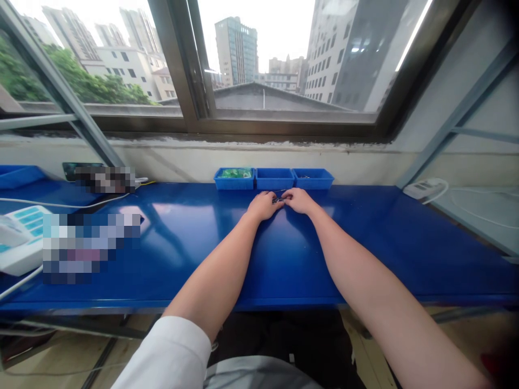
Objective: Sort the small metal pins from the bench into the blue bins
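Observation:
Both of my arms reach forward over the blue tabletop, and the hands meet just in front of a row of bins. My left hand (263,206) is closed, its fingertips on a small dark part (277,200) with light flecks. From the other side, my right hand (298,200) pinches at the same spot, thumb and fingers together. The part is too small and too covered by fingers for its kind to show. Just beyond the fingers a thin dark line (280,190) runs between the hands; what it is, I cannot tell.
Behind my hands stand a left blue bin (234,183) with green packets, a middle blue bin (275,183) and a right blue bin (313,182) with small bits. A white device (20,254) and blurred items lie left. A white power strip (424,188) sits right.

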`<state>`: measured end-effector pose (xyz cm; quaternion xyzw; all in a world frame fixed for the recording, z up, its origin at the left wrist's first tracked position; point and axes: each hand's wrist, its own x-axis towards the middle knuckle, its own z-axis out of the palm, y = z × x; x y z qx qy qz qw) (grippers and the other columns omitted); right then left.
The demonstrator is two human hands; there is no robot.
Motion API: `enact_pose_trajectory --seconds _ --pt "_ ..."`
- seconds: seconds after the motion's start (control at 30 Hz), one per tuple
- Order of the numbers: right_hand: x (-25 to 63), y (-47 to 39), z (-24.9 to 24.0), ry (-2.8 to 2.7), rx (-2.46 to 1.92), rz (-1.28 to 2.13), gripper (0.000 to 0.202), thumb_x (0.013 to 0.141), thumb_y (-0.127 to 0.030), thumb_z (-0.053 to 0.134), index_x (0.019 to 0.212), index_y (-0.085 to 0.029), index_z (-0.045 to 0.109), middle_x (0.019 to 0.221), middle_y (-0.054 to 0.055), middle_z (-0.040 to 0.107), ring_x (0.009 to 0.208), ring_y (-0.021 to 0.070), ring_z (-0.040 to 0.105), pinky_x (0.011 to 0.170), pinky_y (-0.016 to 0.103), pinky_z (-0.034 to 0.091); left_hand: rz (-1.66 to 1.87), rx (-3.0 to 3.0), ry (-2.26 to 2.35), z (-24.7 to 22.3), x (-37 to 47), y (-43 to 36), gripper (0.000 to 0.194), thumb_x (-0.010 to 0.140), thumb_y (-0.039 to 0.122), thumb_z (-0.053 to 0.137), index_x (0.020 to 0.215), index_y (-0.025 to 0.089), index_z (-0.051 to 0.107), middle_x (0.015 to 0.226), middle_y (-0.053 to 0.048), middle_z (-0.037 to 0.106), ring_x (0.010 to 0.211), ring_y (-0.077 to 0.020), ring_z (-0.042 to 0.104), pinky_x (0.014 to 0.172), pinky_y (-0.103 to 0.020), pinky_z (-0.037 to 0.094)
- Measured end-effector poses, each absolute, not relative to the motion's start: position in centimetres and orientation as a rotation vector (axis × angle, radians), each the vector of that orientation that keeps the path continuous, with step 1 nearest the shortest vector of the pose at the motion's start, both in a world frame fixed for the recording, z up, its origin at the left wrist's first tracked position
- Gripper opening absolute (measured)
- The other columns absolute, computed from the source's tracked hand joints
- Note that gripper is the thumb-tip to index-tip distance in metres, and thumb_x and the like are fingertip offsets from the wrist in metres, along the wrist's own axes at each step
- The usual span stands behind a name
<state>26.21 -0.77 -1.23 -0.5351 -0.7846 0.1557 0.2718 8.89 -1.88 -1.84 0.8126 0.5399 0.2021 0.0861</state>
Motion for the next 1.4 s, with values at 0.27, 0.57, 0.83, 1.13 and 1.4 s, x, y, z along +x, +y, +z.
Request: enact_pose_trajectory --seconds 0.27,0.57,0.83,1.13,1.4 --pt "26.1 -0.9 -1.2 -2.105 -1.418 0.394 0.012 0.072 -0.017 0.066 0.083 -0.016 0.070 0.093 0.007 0.067 0.084 0.0179 0.060 0.078 0.028 0.047 0.595 2.435 1.605 -1.9 8.8 -1.8 0.049 0.086 0.056 0.044 0.113 0.019 0.060 0.118 -0.012 0.060 0.107 -0.0259 0.057 0.089 -0.033 0.045" --pt "26.1 -1.0 -1.1 -2.064 -1.392 0.536 0.008 0.073 -0.015 0.063 0.077 -0.014 0.069 0.074 0.003 0.067 0.065 0.0137 0.057 0.064 0.025 0.044 0.599 2.450 1.605 -1.9 8.9 -1.9 0.048 0.087 0.055 0.043 0.113 0.019 0.060 0.117 -0.012 0.061 0.107 -0.0260 0.057 0.090 -0.034 0.044" --pt "26.1 -0.7 -1.5 -2.026 -1.377 0.548 0.009 0.072 -0.017 0.062 0.078 -0.016 0.067 0.069 0.001 0.064 0.062 0.0128 0.055 0.063 0.025 0.045 0.584 2.437 1.622 -1.8 9.0 -2.1 0.051 0.087 0.057 0.042 0.115 0.019 0.059 0.119 -0.012 0.060 0.105 -0.0261 0.058 0.090 -0.034 0.045" --pt "26.1 0.0 -2.1 -1.827 -1.239 0.618 0.010 0.073 -0.024 0.062 0.079 -0.016 0.064 0.076 0.003 0.066 0.069 0.0146 0.060 0.071 0.029 0.048 0.767 2.456 1.563 -1.6 9.0 -2.4 0.040 0.088 0.044 0.048 0.119 0.019 0.057 0.124 -0.010 0.056 0.106 -0.0226 0.057 0.093 -0.033 0.044" --pt "25.4 -0.1 -1.6 -1.786 -1.135 0.718 0.008 0.074 -0.024 0.059 0.077 -0.016 0.060 0.071 0.003 0.065 0.067 0.0155 0.061 0.069 0.030 0.050 0.901 2.464 1.529 -1.3 9.1 -2.5 0.029 0.092 0.034 0.041 0.097 0.020 0.065 0.109 -0.007 0.061 0.095 -0.0187 0.059 0.089 -0.031 0.046"
